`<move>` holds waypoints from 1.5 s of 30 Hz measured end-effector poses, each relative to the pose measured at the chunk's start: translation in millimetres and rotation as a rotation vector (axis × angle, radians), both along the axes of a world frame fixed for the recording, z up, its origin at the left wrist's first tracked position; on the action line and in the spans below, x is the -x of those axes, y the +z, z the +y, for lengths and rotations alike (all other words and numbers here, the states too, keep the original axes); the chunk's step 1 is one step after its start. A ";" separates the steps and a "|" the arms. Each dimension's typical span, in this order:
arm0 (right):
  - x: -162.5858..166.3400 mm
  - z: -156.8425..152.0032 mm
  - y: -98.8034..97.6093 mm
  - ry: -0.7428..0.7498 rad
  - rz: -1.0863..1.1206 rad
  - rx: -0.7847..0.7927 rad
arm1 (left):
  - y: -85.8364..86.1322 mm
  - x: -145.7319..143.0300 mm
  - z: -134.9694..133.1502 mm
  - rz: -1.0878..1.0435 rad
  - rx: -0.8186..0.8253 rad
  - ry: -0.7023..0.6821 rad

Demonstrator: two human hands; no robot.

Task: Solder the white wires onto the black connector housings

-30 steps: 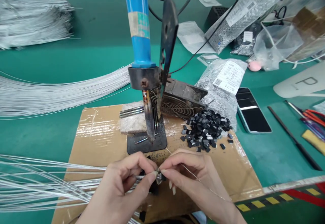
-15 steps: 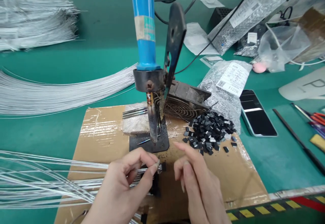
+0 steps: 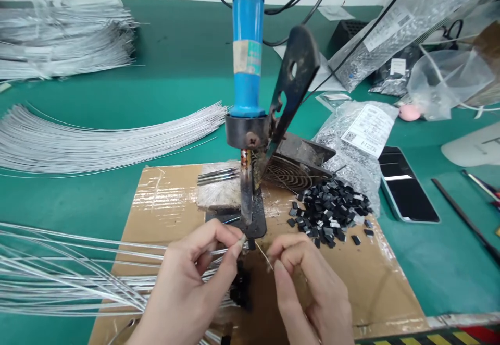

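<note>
My left hand [image 3: 199, 277] is closed in a pinch at the end of a white wire, where a small black piece [image 3: 251, 244] sticks out past the fingertips. Facing it, my right hand [image 3: 308, 282] pinches a thin bare wire [image 3: 264, 257] between thumb and forefinger, slanting up toward that black piece. Just above both hands points the tip of a soldering iron [image 3: 247, 194] with a blue handle, fixed upright in a dark bracket [image 3: 295, 74]. More white wires [image 3: 128, 285] run under my left hand, with dark pieces [image 3: 240, 287] at their ends.
Small black pieces [image 3: 332, 209] are heaped on the cardboard [image 3: 164, 199], right of the iron. Behind them are a fan [image 3: 297, 162] and a labelled plastic bag [image 3: 355, 136]. A phone [image 3: 408, 186] lies farther right. Bundled wires [image 3: 97, 147] curve across the left side.
My right hand has gone from loosely held fingers to a pinch, and a thin wire now shows in it. The view has shifted, so the iron and table appear farther right.
</note>
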State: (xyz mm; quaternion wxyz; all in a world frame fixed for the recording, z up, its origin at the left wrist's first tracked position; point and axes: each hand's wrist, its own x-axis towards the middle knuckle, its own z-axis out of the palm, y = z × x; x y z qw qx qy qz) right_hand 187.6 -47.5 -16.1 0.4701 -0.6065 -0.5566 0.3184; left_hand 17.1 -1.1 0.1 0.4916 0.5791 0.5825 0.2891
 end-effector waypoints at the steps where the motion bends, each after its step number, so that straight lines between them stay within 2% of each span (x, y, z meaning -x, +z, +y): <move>1: 0.2 1.2 -0.8 0.002 0.037 -0.001 | 0.3 -0.6 0.8 -0.002 0.001 -0.003; 8: 11.4 5.5 -7.6 -0.030 0.321 -0.013 | 5.5 -4.1 9.6 0.013 -0.032 0.013; 22: 10.1 11.1 4.9 -0.084 0.321 0.134 | 18.3 -15.4 19.2 -0.077 -0.085 0.104; 45: 9.9 13.9 9.0 -0.092 0.301 0.099 | 19.8 -9.2 16.1 -0.057 -0.015 0.077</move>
